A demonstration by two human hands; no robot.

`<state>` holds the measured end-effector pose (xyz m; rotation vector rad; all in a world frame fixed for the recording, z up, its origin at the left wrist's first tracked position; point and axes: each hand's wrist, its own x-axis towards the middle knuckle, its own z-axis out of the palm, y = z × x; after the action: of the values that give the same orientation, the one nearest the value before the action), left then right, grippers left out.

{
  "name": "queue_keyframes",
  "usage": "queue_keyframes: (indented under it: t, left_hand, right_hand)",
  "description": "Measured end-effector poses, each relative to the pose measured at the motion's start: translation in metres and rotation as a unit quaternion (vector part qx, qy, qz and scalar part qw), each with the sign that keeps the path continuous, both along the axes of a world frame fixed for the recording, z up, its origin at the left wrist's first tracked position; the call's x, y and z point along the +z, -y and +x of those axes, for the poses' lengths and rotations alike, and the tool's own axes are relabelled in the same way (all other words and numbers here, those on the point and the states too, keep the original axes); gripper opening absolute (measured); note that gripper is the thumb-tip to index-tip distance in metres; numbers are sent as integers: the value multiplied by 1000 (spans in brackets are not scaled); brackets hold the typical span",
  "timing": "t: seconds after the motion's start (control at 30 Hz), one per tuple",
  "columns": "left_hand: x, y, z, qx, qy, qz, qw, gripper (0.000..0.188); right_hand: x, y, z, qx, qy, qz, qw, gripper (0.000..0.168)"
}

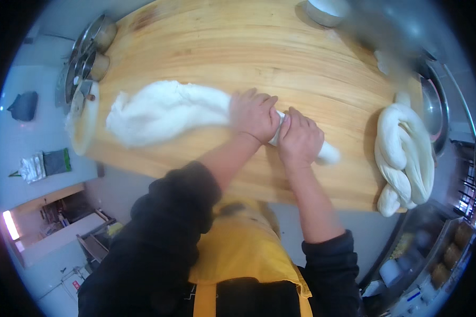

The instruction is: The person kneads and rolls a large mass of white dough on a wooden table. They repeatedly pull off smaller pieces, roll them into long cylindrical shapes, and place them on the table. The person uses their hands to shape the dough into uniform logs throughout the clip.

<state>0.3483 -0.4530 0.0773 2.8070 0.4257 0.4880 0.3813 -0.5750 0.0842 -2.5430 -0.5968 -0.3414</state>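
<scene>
A long piece of white dough [170, 111] lies across the wooden work table [206, 47]. Its left part is broad, flat and rough-surfaced, while the right part narrows to a smooth rope with a rounded, blurred tip. My left hand [256, 115] wraps over the dough where it narrows. Close beside it, my right hand [301, 138] grips the rope, and the tip sticks out past its far side. A short stretch of dough shows between the two hands; what lies under the palms is hidden.
At the table's right end lies a pile of thick, folded dough ropes [404, 158]. Several metal bowls [97, 65] line the left edge near a whitish curved object [83, 126]. A white bowl [327, 12] stands at the far right. Beyond the right edge is a large metal basin [432, 107].
</scene>
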Motion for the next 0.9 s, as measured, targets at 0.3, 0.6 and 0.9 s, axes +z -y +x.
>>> queue_keyframes:
  t: [0.3,0.6,0.9]
  left_hand:
    - [-1,-23,73,10,-68,-51,996,28]
    - [0,-46,124,-14,-30,-191,981,40]
    - [47,-67,-55,-273,-112,-338,894,33]
  right_hand:
    - [5,-34,65,-53,-149,-19,987,35]
    - [-12,-38,122,-92,-146,89,981,40]
    - [-39,-12,-63,-165,14,-26,986,39]
